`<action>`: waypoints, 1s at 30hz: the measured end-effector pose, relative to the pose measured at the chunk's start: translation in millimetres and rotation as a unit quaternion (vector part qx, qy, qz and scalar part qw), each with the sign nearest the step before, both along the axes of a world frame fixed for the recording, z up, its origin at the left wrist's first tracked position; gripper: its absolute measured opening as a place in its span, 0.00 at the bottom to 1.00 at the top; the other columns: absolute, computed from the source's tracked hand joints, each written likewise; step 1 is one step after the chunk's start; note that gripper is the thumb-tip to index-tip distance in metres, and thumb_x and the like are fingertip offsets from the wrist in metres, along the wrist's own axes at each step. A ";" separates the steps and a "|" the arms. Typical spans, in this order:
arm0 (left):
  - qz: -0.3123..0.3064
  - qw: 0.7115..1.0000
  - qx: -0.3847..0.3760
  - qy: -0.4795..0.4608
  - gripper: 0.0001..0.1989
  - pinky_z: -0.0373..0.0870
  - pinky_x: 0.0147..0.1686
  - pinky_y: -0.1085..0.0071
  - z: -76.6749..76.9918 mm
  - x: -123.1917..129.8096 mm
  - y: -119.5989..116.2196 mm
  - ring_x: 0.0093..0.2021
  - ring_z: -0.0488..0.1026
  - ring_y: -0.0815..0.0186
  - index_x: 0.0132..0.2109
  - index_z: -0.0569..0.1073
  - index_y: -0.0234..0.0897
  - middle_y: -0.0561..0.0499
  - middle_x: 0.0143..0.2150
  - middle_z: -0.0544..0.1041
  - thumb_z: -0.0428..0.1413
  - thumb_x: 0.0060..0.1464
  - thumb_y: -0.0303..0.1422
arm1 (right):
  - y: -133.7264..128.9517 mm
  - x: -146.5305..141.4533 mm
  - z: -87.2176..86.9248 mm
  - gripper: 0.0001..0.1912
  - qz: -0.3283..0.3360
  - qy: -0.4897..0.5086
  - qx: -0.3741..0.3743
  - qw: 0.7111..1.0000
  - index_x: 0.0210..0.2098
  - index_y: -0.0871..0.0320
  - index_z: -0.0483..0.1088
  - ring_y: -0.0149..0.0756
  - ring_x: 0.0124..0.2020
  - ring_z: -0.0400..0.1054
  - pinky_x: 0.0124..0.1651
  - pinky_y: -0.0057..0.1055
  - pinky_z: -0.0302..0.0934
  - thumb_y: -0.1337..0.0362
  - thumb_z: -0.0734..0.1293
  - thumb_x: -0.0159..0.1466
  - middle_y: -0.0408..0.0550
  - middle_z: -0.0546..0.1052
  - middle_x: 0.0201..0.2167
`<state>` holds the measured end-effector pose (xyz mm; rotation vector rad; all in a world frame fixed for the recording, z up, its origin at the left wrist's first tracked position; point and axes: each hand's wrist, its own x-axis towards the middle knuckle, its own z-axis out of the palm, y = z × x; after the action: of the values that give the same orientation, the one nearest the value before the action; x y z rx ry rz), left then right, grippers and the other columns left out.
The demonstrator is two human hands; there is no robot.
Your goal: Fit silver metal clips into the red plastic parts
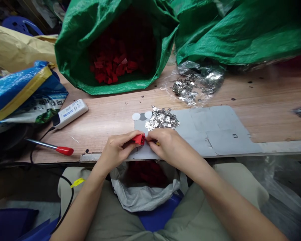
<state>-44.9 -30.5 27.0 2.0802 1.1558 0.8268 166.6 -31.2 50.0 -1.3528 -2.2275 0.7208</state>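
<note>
Between the thumb and fingers of my left hand [119, 146] is a small red plastic part [139, 139], held over the near edge of the grey sheet [198, 130]. My right hand [163, 140] is closed in a pinch right beside the part's right end. What its fingertips hold is too small to make out; a bit of yellow shows under the fingers. Just beyond both hands lies a pile of small shiny metal pieces [163, 118].
A green sack [75, 67] with many red parts opens toward me. Behind the pile sits a clear bag of metal pieces [190, 87]. At left are a white power adapter [73, 113] and a red-tipped lever [64, 150]. A white sack [142, 199] hangs open below the table edge.
</note>
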 end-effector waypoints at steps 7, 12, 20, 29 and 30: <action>0.005 0.998 -0.048 -0.036 0.14 0.76 0.50 0.67 -2.4 2.0 -0.4 0.48 0.79 0.59 0.53 0.77 0.40 0.48 0.50 0.81 0.59 0.60 0.34 | 10.7 14.0 -3.4 0.07 0.040 0.123 -0.116 0.985 0.30 0.59 0.75 0.31 0.26 0.67 0.31 0.25 0.56 0.74 0.66 0.61 0.42 0.75 0.24; 0.035 0.960 -0.161 -0.227 0.18 0.77 0.49 0.67 -0.1 3.6 2.2 0.47 0.80 0.61 0.54 0.69 0.40 0.46 0.50 0.79 0.62 0.58 0.35 | 15.0 23.0 -0.6 0.08 0.027 0.221 -0.257 0.940 0.40 0.59 0.73 0.28 0.17 0.61 0.20 0.24 0.54 0.62 0.66 0.65 0.37 0.68 0.20; 0.097 0.735 -0.392 -0.545 0.14 0.71 0.26 0.81 16.5 10.7 5.0 0.28 0.72 0.75 0.41 0.73 0.34 0.51 0.35 0.77 0.59 0.59 0.42 | 4.2 -4.4 -2.8 0.18 0.008 0.261 -0.006 0.965 0.58 0.54 0.71 0.28 0.24 0.62 0.28 0.26 0.59 0.63 0.65 0.69 0.43 0.73 0.31; 0.029 0.631 -0.482 -0.607 0.16 0.55 0.17 0.82 12.4 14.9 -1.1 0.19 0.60 0.78 0.33 0.73 0.29 0.52 0.28 0.69 0.60 0.58 0.40 | 6.6 -24.8 -0.1 0.18 0.048 0.243 0.070 0.966 0.57 0.53 0.74 0.39 0.37 0.74 0.41 0.33 0.69 0.66 0.63 0.69 0.50 0.80 0.36; 0.023 0.628 -0.484 -0.609 0.16 0.54 0.17 0.82 11.2 14.3 -1.2 0.19 0.60 0.78 0.33 0.73 0.30 0.53 0.28 0.68 0.61 0.57 0.41 | 6.5 -25.8 0.7 0.18 0.054 0.242 0.082 0.965 0.57 0.53 0.74 0.39 0.36 0.74 0.40 0.33 0.70 0.66 0.63 0.70 0.50 0.80 0.35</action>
<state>-30.6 -31.7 38.2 0.3081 0.5443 0.9976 140.7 -24.7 50.7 -0.8662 -1.9245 0.7858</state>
